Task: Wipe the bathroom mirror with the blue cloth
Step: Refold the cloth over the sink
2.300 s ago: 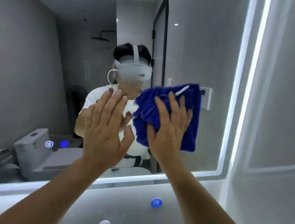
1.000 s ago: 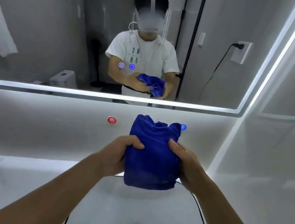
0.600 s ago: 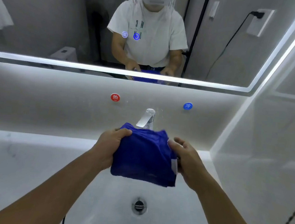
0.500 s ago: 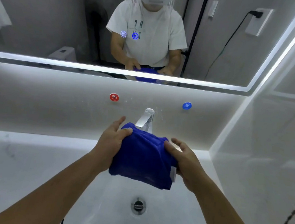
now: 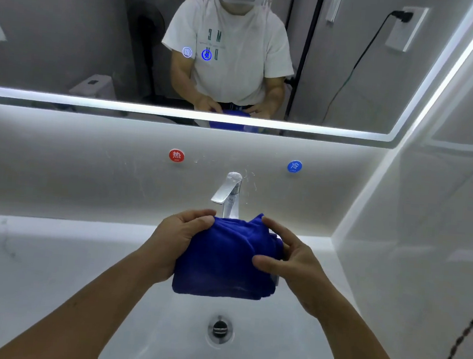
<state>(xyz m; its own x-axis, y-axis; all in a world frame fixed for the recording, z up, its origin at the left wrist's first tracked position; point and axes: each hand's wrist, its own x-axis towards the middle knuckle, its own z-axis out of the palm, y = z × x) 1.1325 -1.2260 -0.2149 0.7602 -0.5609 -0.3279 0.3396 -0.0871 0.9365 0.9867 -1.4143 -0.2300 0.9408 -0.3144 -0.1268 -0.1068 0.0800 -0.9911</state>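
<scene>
The blue cloth (image 5: 222,258) is bunched between both hands over the white sink basin (image 5: 287,341), just in front of the chrome tap (image 5: 230,191). My left hand (image 5: 178,240) grips its left side, with the thumb curled over the top edge. My right hand (image 5: 288,258) holds its right side, thumb pressed on the front and fingers behind. The lit mirror (image 5: 70,36) fills the top of the view, well above the hands, and reflects a person in a white shirt holding the cloth.
A red hot button (image 5: 176,155) and a blue cold button (image 5: 294,166) sit on the wall under the mirror. The drain (image 5: 219,328) lies below the cloth. White counter (image 5: 36,262) spreads to the left; a white side wall (image 5: 426,224) closes the right.
The cloth came off the mirror and down over the sink, and my left hand took hold of it. In the last half second both hands shifted their grip and bunched it closer to the tap.
</scene>
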